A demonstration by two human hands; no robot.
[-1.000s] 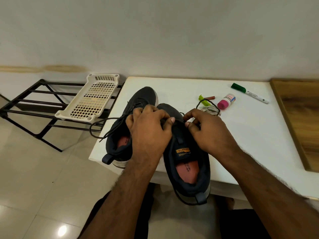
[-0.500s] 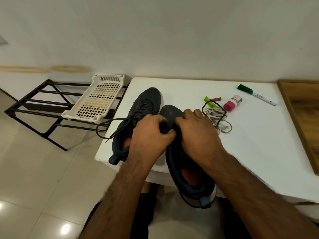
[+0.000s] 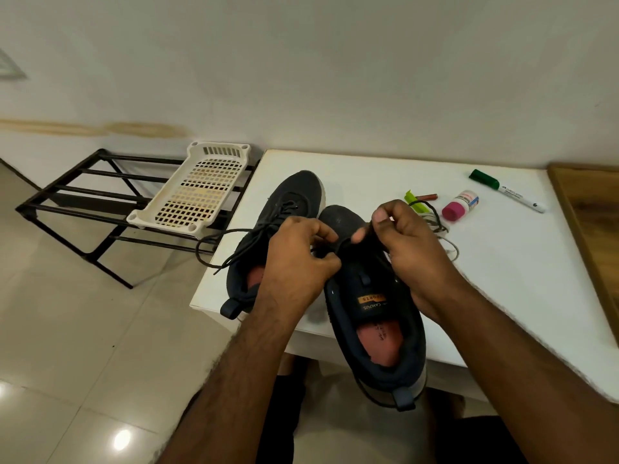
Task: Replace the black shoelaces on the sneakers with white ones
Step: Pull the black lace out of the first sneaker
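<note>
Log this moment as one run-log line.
left hand: grips near sneaker | right hand: pinches black lace | far sneaker: laced

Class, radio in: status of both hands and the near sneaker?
Left hand and right hand pinching black lace at near sneaker. Far sneaker still laced. Nothing blocking.

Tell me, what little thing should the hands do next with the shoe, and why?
Probably keep drawing the black lace out of the nearer dark sneaker. The right hand pinches something dark above its tongue, seemingly lace, while the left hand grips the shoe's front. The far dark sneaker remains laced.
</note>
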